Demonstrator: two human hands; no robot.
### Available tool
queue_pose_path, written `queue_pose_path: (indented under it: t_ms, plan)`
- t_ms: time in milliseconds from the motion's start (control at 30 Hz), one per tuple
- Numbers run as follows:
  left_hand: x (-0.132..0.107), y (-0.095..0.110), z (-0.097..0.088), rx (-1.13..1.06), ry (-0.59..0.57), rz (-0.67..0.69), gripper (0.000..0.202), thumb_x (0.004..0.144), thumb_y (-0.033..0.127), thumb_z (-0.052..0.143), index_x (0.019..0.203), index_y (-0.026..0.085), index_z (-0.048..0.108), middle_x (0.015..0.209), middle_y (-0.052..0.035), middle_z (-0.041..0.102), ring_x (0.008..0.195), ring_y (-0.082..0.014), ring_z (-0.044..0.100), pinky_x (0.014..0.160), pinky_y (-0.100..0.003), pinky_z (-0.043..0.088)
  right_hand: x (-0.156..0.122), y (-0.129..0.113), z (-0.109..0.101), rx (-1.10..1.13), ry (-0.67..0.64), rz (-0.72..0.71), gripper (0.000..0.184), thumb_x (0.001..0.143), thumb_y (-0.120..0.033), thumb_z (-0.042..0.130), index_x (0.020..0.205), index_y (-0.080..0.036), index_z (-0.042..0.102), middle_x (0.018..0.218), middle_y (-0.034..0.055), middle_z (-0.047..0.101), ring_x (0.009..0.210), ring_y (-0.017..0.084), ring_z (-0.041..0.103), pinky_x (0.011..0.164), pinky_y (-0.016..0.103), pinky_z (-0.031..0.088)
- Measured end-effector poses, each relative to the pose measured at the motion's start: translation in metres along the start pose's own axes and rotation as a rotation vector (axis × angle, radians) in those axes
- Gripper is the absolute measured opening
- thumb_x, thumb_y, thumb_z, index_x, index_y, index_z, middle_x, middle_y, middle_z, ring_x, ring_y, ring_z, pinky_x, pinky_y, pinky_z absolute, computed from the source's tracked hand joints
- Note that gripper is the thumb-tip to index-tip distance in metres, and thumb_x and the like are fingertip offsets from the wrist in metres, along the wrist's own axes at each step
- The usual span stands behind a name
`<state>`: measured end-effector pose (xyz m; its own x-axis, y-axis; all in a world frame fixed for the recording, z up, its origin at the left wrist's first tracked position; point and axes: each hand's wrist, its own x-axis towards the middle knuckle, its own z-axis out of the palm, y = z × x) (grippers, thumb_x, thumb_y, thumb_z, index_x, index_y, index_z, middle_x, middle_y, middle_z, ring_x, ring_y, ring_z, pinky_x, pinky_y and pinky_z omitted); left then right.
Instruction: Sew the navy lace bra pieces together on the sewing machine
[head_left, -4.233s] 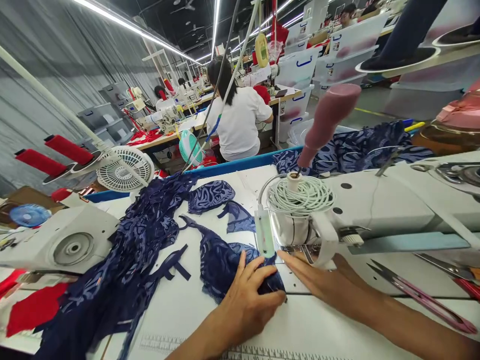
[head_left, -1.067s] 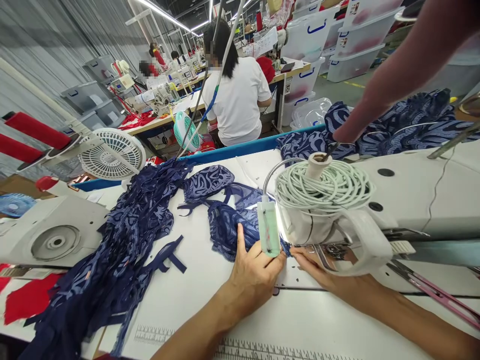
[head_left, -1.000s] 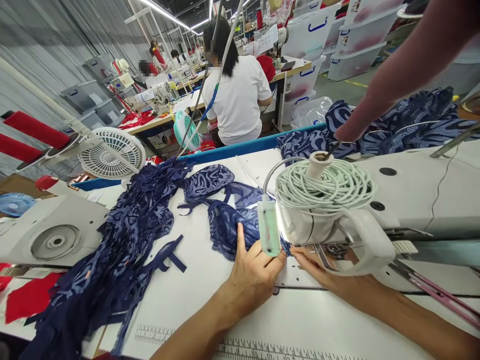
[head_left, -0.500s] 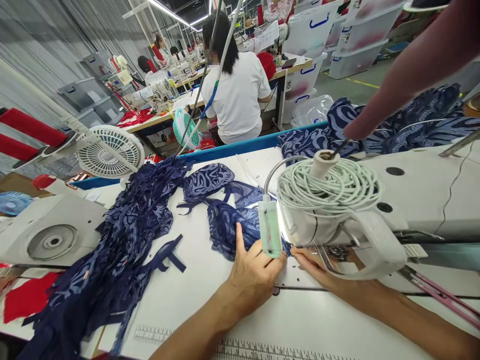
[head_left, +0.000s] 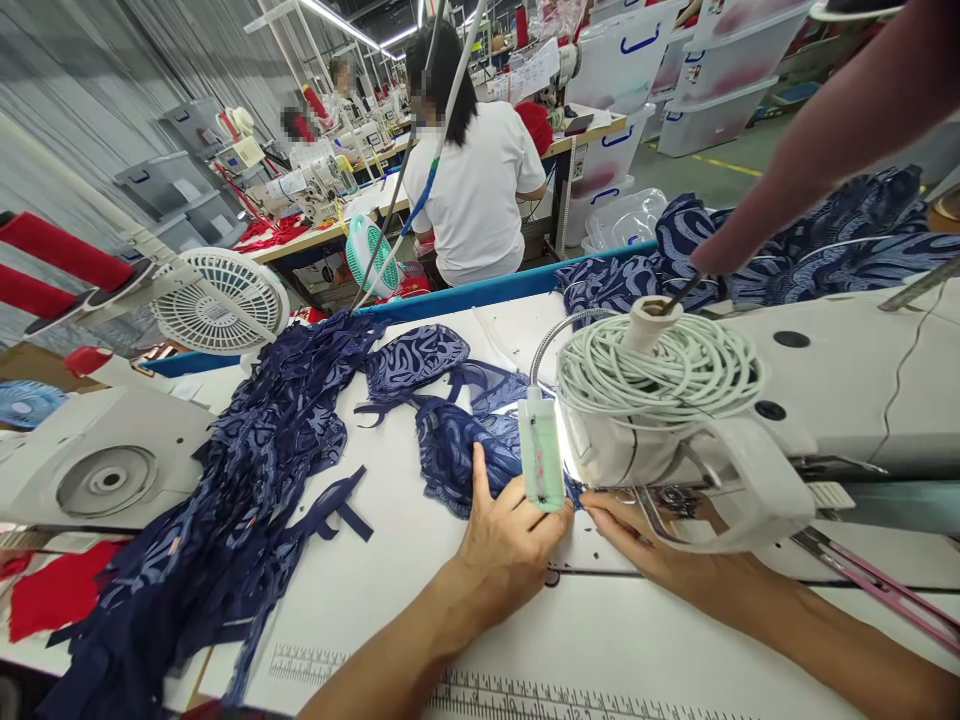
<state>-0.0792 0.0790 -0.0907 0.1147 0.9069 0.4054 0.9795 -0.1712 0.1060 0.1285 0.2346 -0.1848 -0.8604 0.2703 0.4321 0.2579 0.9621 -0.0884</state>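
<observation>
A navy patterned lace garment piece (head_left: 450,455) lies on the sewing machine's white bed, its right edge reaching under the machine head (head_left: 622,455). Across its front edge rests my left hand (head_left: 506,545), one finger stretched over the cloth, thumb and other fingers closed on the edge near the needle area. A small pale green lamp (head_left: 541,455) on a bendable neck hides some fingertips. My right hand (head_left: 637,530) pinches the edge of the same piece from the other side, partly behind the machine's white guard. The needle itself is hidden.
Navy straps and lace pieces (head_left: 277,430) heap along the left. More bundled lace (head_left: 750,255) lies behind the machine. Pink-handled tweezers (head_left: 885,590) lie at right, a printed ruler (head_left: 540,695) along the front. A white fan (head_left: 220,300) stands left; a co-worker (head_left: 476,190) sits ahead.
Almost nothing differs. Both hands stay at the lace edge, and the view has shifted very slightly.
</observation>
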Motion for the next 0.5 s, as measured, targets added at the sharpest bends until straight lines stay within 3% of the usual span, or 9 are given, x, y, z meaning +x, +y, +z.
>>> queue_pose_path:
  t_ms: [67,133,300,433,500]
  plan:
    - [0.000,0.000,0.000,0.009,-0.005,-0.006,0.035,0.094,0.008,0.049,0.123,0.019,0.064,0.108,-0.0035,0.077,0.116,-0.0206,0.065,0.120,-0.069,-0.011,0.005,0.000,-0.005,-0.117,0.035,-0.143,0.058,0.088,-0.007,0.049,0.132,-0.041,0.064,0.128,-0.0001,0.070,0.093,0.028,0.070,0.081,0.044,0.059]
    - [0.000,0.000,0.000,0.016,-0.004,-0.010,0.034,0.095,0.008,0.048,0.122,0.020,0.065,0.107,-0.0036,0.077,0.116,-0.0206,0.065,0.121,-0.070,-0.010,0.008,-0.002,-0.010,-0.190,0.071,-0.175,0.056,0.088,-0.006,0.051,0.132,-0.038,0.065,0.124,0.0029,0.071,0.093,0.028,0.069,0.082,0.044,0.057]
    - [0.000,0.000,0.000,-0.006,0.004,0.000,0.036,0.094,0.008,0.048,0.125,0.018,0.063,0.109,-0.0039,0.077,0.115,-0.0215,0.066,0.119,-0.070,-0.014,0.012,-0.009,-0.014,-0.087,0.079,-0.085,0.049,0.090,-0.007,0.050,0.124,-0.036,0.070,0.114,0.0043,0.074,0.098,0.028,0.068,0.080,0.043,0.055]
    - [0.000,0.001,0.000,-0.006,-0.003,-0.011,0.036,0.095,0.008,0.046,0.124,0.019,0.063,0.110,-0.0043,0.077,0.113,-0.0208,0.066,0.120,-0.070,-0.011,0.013,-0.010,-0.012,-0.004,0.048,-0.032,0.046,0.092,-0.010,0.046,0.120,-0.037,0.071,0.117,0.0024,0.074,0.098,0.026,0.068,0.082,0.039,0.055]
    - [0.000,0.001,-0.001,-0.009,-0.003,-0.016,0.036,0.096,0.008,0.046,0.124,0.019,0.063,0.110,-0.0042,0.077,0.114,-0.0206,0.066,0.120,-0.070,-0.011,0.012,-0.008,-0.008,0.095,-0.001,0.090,0.043,0.093,-0.017,0.046,0.121,-0.038,0.071,0.120,0.0022,0.073,0.104,0.026,0.068,0.087,0.039,0.056]
